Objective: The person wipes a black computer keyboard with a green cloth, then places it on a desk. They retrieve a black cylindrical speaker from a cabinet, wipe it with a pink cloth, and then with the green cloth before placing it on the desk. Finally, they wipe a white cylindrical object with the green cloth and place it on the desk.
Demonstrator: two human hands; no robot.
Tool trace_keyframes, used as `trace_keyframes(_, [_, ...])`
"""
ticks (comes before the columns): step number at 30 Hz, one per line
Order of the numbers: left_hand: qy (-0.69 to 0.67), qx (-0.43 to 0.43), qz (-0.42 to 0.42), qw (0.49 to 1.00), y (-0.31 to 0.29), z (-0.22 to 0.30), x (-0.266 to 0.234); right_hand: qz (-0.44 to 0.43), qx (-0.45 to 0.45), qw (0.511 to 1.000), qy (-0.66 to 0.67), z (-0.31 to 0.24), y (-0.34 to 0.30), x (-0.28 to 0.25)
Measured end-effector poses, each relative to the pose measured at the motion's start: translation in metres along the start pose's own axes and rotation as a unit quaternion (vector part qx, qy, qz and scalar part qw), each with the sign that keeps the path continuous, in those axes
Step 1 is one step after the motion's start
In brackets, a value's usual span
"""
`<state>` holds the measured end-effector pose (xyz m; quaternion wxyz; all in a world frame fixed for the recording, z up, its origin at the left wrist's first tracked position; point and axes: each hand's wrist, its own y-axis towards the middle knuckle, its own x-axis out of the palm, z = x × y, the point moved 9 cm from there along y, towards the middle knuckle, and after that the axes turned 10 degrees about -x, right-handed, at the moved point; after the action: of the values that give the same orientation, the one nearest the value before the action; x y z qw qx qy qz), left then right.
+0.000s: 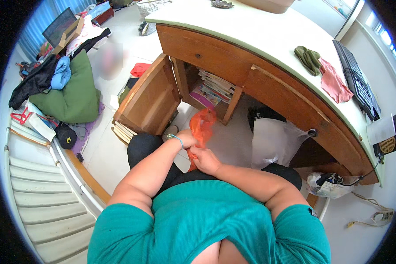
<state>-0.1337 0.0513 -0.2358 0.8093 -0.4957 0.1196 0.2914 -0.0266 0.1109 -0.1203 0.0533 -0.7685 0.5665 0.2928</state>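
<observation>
Both hands are on a thin orange-red plastic bag (202,125) in front of my lap. My left hand (188,139), with a pale blue band at the wrist, is closed on the bag's middle. Just below and to the right, my right hand (207,161) grips the lower, bunched part. Above the hands the bag puffs out loosely, and its lower tip hangs beneath my right hand. What it holds, if anything, I cannot make out. Beyond it stands a wooden desk (198,52) with an open door (152,99) and stacked magazines (215,88) inside.
A clear plastic bag (275,141) hangs at the desk's right side. On the desktop lie green cloth (308,60), pink cloth (334,83) and a black keyboard (355,77). At left, a green cushion (75,94) and clothes are piled near a white radiator (44,198).
</observation>
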Motion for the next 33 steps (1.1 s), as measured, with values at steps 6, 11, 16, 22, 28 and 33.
trace_keyframes(6, [0.036, 0.052, 0.118, 0.991, -0.039, 0.021, -0.013, -0.083, 0.001, 0.996, -0.017, -0.004, -0.012, -0.001])
trace_keyframes(11, [-0.058, 0.117, 0.098, 0.987, -0.072, 0.019, -0.014, -0.068, 0.003, 0.979, 0.193, 0.005, -0.029, 0.003])
trace_keyframes(16, [0.028, 0.132, 0.066, 0.989, -0.1, 0.032, 0.003, 0.289, 0.326, 0.872, 0.222, 0.129, -0.088, -0.069])
trace_keyframes(22, [0.105, 0.239, 0.065, 0.963, -0.106, 0.044, 0.02, 0.377, 0.413, 0.773, 0.3, 0.186, -0.122, -0.103])
trace_keyframes(28, [0.126, 0.203, 0.047, 0.97, -0.078, 0.036, 0.026, 0.501, 0.288, 0.659, 0.482, 0.162, -0.123, -0.137])
trace_keyframes(33, [0.224, 0.2, 0.109, 0.948, -0.039, 0.032, 0.015, 0.505, 0.21, 0.692, 0.471, 0.12, -0.147, -0.161])
